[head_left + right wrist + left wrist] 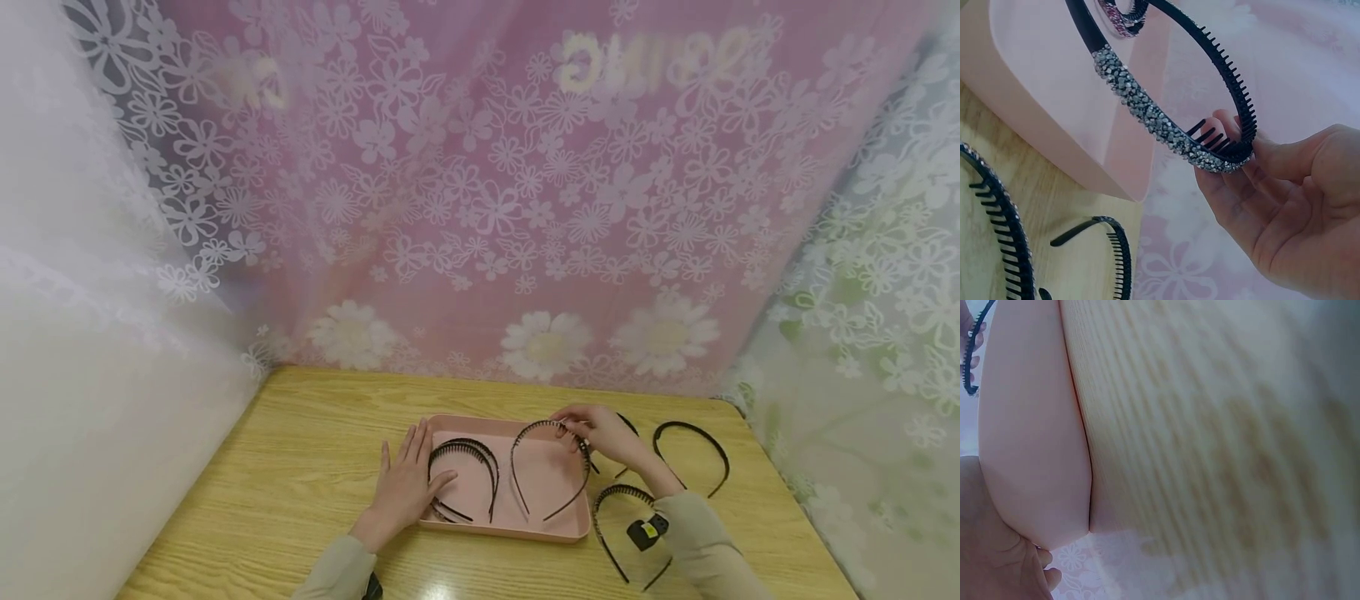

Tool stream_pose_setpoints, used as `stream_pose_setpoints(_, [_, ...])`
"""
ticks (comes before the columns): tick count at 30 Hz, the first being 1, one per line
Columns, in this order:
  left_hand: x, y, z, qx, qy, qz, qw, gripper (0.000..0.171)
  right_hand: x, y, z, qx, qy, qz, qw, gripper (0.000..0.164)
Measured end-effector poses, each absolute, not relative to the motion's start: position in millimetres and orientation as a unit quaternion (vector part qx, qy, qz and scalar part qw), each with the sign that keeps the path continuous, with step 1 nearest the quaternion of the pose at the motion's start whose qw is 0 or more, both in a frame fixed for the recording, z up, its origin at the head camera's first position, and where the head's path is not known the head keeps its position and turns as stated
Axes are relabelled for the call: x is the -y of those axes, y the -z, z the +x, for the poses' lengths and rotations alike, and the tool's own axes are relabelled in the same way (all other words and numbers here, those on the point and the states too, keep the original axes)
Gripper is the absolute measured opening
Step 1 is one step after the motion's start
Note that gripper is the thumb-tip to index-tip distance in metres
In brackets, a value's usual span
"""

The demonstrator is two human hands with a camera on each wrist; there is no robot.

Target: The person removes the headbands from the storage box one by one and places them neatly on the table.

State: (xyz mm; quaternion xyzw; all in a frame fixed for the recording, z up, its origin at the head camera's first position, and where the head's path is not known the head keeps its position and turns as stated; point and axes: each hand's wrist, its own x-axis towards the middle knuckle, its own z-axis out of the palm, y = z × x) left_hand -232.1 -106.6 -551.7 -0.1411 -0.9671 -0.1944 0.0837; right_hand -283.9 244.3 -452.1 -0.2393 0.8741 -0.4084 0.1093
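Note:
My right hand [606,435] pinches a black toothed headband [1147,115] at its curved top, between thumb and fingers. Silver rhinestones cover its outer face, and its two ends point toward me over the right half of a pink tray [517,532]. My left hand [403,485] lies along the tray's left side with straight fingers, the thumb reaching over the rim. Beside that thumb, headbands [491,462] lie overlapped in the left half of the tray; one seen in the right wrist view has pink stones.
More headbands lie on the wooden table [315,467] to the right of the tray: a smooth-looking black one [724,457], a toothed one [600,521] under my right wrist, and another partly hidden behind my right hand. A flowered pink curtain [480,208] hangs behind the table.

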Motion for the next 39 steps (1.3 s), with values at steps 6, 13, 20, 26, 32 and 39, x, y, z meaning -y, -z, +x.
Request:
stream_pose_setpoints(6, [105, 554, -233, 0.965, 0.197, -0.142, 0.097, 0.086, -251, 450, -285, -0.876, 0.413, -0.225, 0.110, 0.031])
stream_pose_setpoints(13, [105, 552, -233, 0.965, 0.199, -0.143, 0.092, 0.086, -258, 447, -285, -0.868, 0.428, -0.221, 0.123, 0.033])
stream_pose_setpoints(20, [107, 559, -235, 0.962, 0.204, -0.151, 0.105, 0.087, -267, 448, -285, -0.872, 0.421, -0.222, 0.117, 0.033])
stream_pose_setpoints(26, [107, 567, -239, 0.965, 0.192, -0.142, 0.107, 0.089, -275, 446, -284, -0.870, 0.427, -0.218, 0.118, 0.034])
stream_pose_setpoints(32, [106, 558, -236, 0.967, 0.192, -0.139, 0.091, 0.088, -283, 444, -281, -0.862, 0.439, -0.223, 0.120, 0.035])
stream_pose_setpoints(39, [105, 553, -234, 0.969, 0.186, -0.137, 0.085, 0.086, -297, 446, -277, -0.867, 0.439, -0.207, 0.116, 0.035])
